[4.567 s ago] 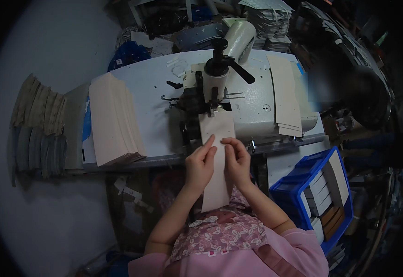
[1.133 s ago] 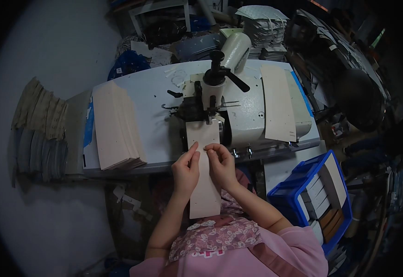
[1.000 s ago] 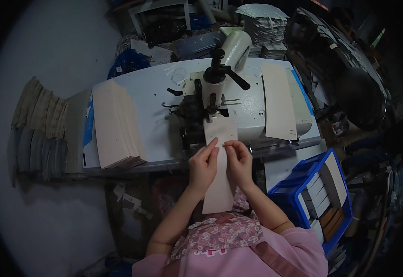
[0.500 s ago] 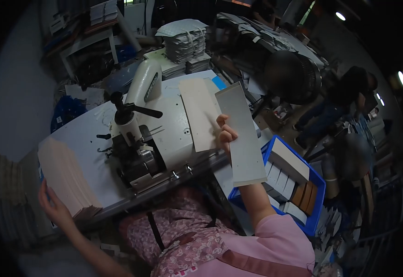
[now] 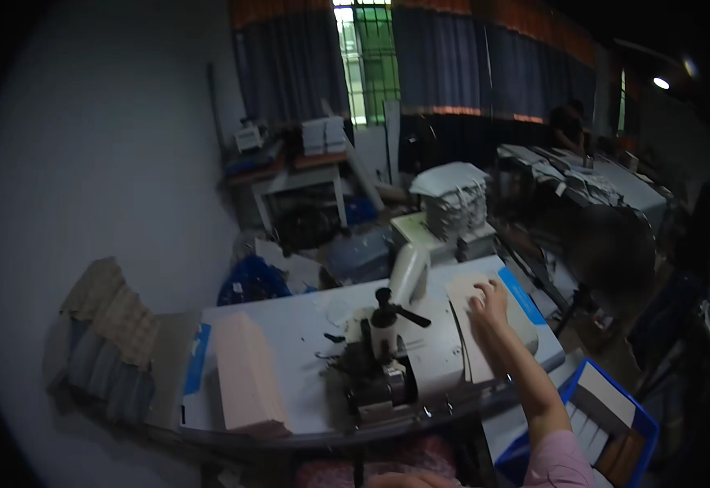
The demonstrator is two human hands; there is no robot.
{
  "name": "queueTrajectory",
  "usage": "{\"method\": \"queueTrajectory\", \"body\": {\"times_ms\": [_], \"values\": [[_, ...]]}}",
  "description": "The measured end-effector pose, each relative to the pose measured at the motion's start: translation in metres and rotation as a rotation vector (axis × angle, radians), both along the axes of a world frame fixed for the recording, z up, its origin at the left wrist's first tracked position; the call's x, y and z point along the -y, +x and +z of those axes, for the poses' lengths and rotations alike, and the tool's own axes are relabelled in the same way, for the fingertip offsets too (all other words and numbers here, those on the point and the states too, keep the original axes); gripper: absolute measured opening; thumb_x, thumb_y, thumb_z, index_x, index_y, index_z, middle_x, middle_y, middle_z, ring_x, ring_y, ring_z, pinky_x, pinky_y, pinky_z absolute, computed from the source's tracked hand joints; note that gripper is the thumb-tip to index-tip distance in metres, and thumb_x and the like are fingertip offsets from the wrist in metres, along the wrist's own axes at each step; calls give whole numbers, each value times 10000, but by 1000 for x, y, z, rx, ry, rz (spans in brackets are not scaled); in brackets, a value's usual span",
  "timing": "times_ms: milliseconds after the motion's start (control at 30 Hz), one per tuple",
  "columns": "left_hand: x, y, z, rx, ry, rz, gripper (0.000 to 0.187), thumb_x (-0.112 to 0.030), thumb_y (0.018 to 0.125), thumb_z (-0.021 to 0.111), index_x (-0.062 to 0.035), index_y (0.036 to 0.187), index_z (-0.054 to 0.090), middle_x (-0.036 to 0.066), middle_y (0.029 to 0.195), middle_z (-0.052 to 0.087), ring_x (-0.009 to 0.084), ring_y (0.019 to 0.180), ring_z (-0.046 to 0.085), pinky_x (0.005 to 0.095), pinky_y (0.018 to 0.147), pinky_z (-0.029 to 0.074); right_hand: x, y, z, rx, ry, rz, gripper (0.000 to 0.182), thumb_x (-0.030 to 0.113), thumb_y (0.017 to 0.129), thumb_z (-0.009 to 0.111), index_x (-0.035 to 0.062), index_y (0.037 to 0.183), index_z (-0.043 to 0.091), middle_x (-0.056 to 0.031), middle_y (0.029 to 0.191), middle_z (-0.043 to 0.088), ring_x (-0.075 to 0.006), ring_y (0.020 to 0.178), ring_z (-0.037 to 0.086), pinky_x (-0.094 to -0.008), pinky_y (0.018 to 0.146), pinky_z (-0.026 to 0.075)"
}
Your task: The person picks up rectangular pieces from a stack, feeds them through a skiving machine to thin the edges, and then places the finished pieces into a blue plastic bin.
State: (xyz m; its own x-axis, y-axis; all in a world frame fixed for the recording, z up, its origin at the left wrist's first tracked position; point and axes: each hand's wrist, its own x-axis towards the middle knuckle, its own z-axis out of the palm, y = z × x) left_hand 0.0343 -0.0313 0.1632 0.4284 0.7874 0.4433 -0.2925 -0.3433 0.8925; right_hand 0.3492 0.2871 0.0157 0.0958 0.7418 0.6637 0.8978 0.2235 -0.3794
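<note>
My right hand (image 5: 491, 301) is over the top end of the cream sheets (image 5: 473, 346), its fingers bent and spread. These long sheets lie on the right part of the pale machine (image 5: 432, 362), beside its black lever (image 5: 412, 317). A skin-coloured patch at the bottom edge may be part of my left hand or arm; no fingers can be made out there. A tall stack of pinkish cream sheets (image 5: 247, 378) stands on the white table (image 5: 310, 325), left of the machine.
A blue crate (image 5: 650, 423) with pale and brown blocks stands at the lower right. Behind the table are a tied paper stack (image 5: 455, 199) and a round dark fan-like object (image 5: 607, 248). A person (image 5: 566, 126) is at a far table (image 5: 631, 187).
The view has swung up and left. The grey board that my right hand held is no longer in it; that hand is now over the cream sheets. My left hand has left the pinkish stack.
</note>
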Motion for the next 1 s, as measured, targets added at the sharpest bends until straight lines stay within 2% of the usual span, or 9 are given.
{"method": "queueTrajectory", "body": {"times_ms": [33, 167, 367, 500, 533, 600, 633, 767, 1000], "values": [[-5, 5, -3, 13, -7, 5, 402, -444, 933, 575, -61, 830, 639, 115, 819, 664, 262, 799, 601, 388, 862, 402, 11, -11, 11, -4, 132, -22, 227, 131, 824, 658, 127, 1050, 652, -184, 1236, 524, -387, 1157, 490, -463, 948, 409], [-17, 11, -5, 20, 4, 31, 398, -441, 932, 574, -63, 824, 637, 112, 815, 662, 257, 789, 596, 384, 850, 397, 95, -53, 88, -378, 307, 357, 164, -21, 846, 585, 37, 994, 624, -138, 1052, 600, -312, 1063, 558, -394, 904, 440], [-24, 13, -6, 26, -2, 22, 393, -436, 930, 572, -66, 814, 634, 107, 809, 660, 249, 775, 588, 379, 833, 389, 187, -72, 144, -305, 414, 551, 218, -147, 812, 541, 25, 928, 610, -131, 941, 613, -290, 961, 596, -360, 854, 467], [-26, 17, -7, 44, 15, 0, 389, -433, 929, 571, -68, 808, 632, 104, 804, 658, 244, 765, 583, 375, 822, 384, 226, -75, 146, -662, 369, 776, 141, -112, 836, 532, 4, 894, 587, -121, 877, 607, -257, 885, 584, -355, 805, 469], [-26, 19, -7, 46, 22, -5, 388, -432, 929, 570, -69, 806, 632, 103, 803, 658, 243, 762, 582, 374, 819, 383, 239, -80, 152, -814, 339, 944, 49, -39, 883, 538, -1, 883, 569, -113, 854, 594, -236, 874, 570, -335, 789, 461], [-25, 22, -7, 53, 33, -5, 387, -431, 929, 570, -70, 803, 631, 102, 801, 657, 240, 758, 579, 372, 813, 380, 271, -95, 166, -1104, 203, 1255, 90, 97, 918, 595, 59, 839, 579, -91, 855, 594, -227, 822, 561, -306, 776, 434], [-25, 24, -8, 59, 30, -7, 386, -430, 928, 569, -71, 801, 630, 101, 800, 656, 239, 755, 578, 371, 810, 379, 282, -99, 173, -1155, 136, 1366, 89, 96, 920, 593, 60, 839, 583, -91, 857, 595, -228, 824, 560, -308, 779, 433], [-28, 22, -10, 82, 35, 1, 383, -427, 927, 568, -73, 795, 628, 98, 796, 655, 234, 745, 573, 367, 799, 374, 282, -118, 192, -1099, -52, 1635, 90, 94, 926, 585, 61, 843, 599, -90, 868, 600, -230, 831, 557, -317, 790, 429], [-24, 20, -12, 108, 52, 42, 377, -421, 926, 566, -77, 784, 625, 92, 788, 652, 225, 728, 564, 360, 779, 365, 270, -136, 195, -945, -174, 1842, 107, 89, 937, 571, 65, 849, 626, -88, 887, 609, -234, 843, 552, -332, 809, 422]]}}
